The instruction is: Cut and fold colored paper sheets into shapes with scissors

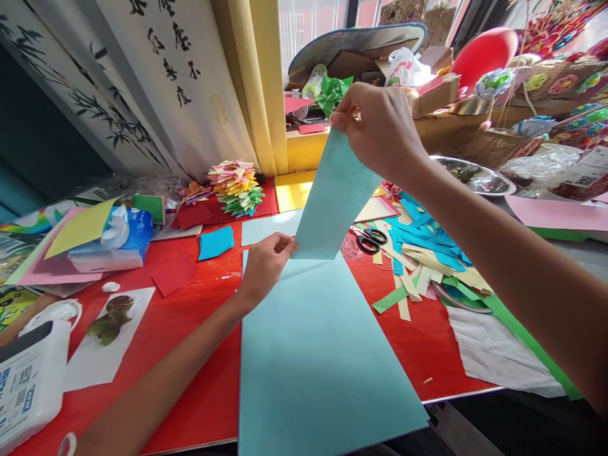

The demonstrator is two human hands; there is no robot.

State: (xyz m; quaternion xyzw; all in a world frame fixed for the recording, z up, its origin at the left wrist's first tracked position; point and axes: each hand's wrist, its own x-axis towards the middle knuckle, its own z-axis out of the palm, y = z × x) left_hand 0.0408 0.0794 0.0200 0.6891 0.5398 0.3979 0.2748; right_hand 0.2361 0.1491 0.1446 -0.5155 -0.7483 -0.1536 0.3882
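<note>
A light blue-green strip of paper (332, 196) stands raised and tilted between my two hands. My right hand (380, 123) pinches its top end, high over the table. Lower down, my left hand (268, 266) has thumb and fingers closed on the strip's bottom left corner. Beneath lies a large sheet of the same blue-green paper (323, 354), reaching over the table's front edge. Another pale blue piece of paper (268, 227) is behind my left hand. Black-handled scissors (370, 239) rest to the right of the strip, their blades partly hidden.
Cut paper strips (422, 247) are heaped on the right of the red table (190, 361). A folded-paper stack (235, 187) stands at the back. On the left are a tissue pack (114, 237), a white box (33, 386) and a blue paper piece (216, 242). A metal bowl (475, 174) sits back right.
</note>
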